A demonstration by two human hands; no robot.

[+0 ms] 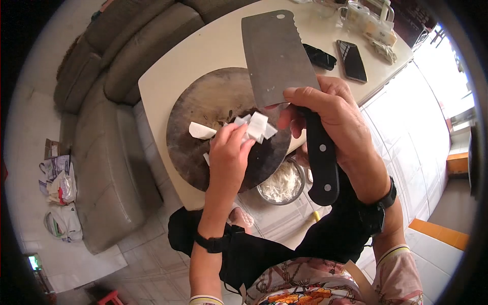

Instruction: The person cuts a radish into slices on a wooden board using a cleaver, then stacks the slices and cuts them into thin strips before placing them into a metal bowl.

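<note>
My right hand (340, 114) grips the black handle of a broad cleaver (277, 56), raised above the board with its blade pointing up and away. The thumb lies against the base of the blade. My left hand (229, 155) reaches over a round wooden chopping board (195, 101), its fingers closed on a loose pile of thin white radish slices (258, 124). Just left of those fingers lies a larger white radish piece (202, 130). Part of the pile is hidden behind my left fingers.
A metal bowl (282, 185) of white shreds stands below the board's near edge. On the cream table (168, 81) are a phone (352, 61), a black case (319, 57) and a clear jug (356, 15). A grey sofa (112, 168) stands at left.
</note>
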